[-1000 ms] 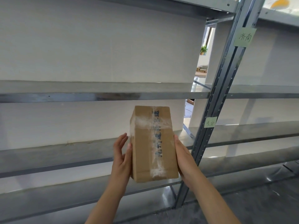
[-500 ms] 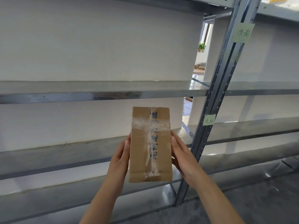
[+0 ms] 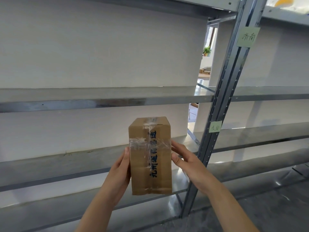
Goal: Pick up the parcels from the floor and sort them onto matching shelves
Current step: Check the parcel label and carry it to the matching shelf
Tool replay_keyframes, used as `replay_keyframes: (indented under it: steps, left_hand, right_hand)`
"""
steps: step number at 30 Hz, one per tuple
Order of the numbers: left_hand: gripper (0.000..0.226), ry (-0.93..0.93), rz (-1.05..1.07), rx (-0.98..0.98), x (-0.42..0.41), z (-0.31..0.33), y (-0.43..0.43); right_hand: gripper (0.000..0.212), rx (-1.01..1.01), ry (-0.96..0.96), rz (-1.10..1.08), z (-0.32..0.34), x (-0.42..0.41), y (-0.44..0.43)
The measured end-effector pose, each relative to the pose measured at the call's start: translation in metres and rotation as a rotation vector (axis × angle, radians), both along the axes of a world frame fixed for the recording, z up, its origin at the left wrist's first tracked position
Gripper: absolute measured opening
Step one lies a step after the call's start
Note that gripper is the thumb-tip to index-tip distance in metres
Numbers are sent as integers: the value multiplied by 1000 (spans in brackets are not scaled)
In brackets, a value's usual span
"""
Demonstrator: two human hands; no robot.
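Note:
I hold a brown cardboard parcel point(image 3: 151, 158) upright in front of the metal shelves, at about the height of the second shelf from the bottom point(image 3: 55, 164). Clear tape wraps it, and blue handwriting runs down its front. My left hand point(image 3: 119, 171) grips its left side. My right hand point(image 3: 185, 163) presses its right side, thumb on the front edge. A green label point(image 3: 248, 37) sticks high on the upright post, and a second green label point(image 3: 215, 126) sits lower on it.
A grey metal upright post point(image 3: 222, 104) stands just right of the parcel. Shelves run left and right of it, with an upper shelf point(image 3: 83, 97) above the parcel. Behind is a white wall with a gap showing a room and a potted plant point(image 3: 206, 51). Grey floor lies bottom right.
The parcel has been turned in my hands, so another taped face with blue writing and its top now show. My right hand has shifted higher on its side.

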State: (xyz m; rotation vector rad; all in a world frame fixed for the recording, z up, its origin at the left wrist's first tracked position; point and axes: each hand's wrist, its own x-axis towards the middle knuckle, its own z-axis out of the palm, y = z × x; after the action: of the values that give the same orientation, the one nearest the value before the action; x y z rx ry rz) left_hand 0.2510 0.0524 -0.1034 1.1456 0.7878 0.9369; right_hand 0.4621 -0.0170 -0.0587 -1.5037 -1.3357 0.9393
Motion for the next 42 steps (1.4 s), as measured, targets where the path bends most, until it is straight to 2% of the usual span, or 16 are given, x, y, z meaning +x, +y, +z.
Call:
replay_keyframes:
  steps: [9,15,20,23,29,31,37,40,42]
  left_hand:
    - [50,41,-34,140,6,-1,6]
    - [51,113,-8,176,6,-2,11]
    - [81,115,71,122,2,-6,15]
    - [77,113,77,96,-1,-6,17]
    - [49,40,86,99,-4,-4,12]
    - [51,34,87,125,-5,-7,11]
    - [79,-39,61,187,-10,-13,12]
    - [80,-49,49,193,-12,-16,15]
    - [71,-57,62,188,-12,-16,16]
  right_hand:
    - [36,16,154,-126,0,2,5]
    - [44,32,179,-120,-8,6,6]
    - [42,44,151,-94,-13,1,9]
    - [44,56,141,-78,-15,0,12]
    - [57,67,154,-65,-21,-5,18]
    - [54,69,211,-94,-22,-7,21]
    - [51,105,269,-131,-17,-10,24]
    - [46,115,270,-124,-14,-11,26]
    - [42,128,272,-115,-14,-12,27]
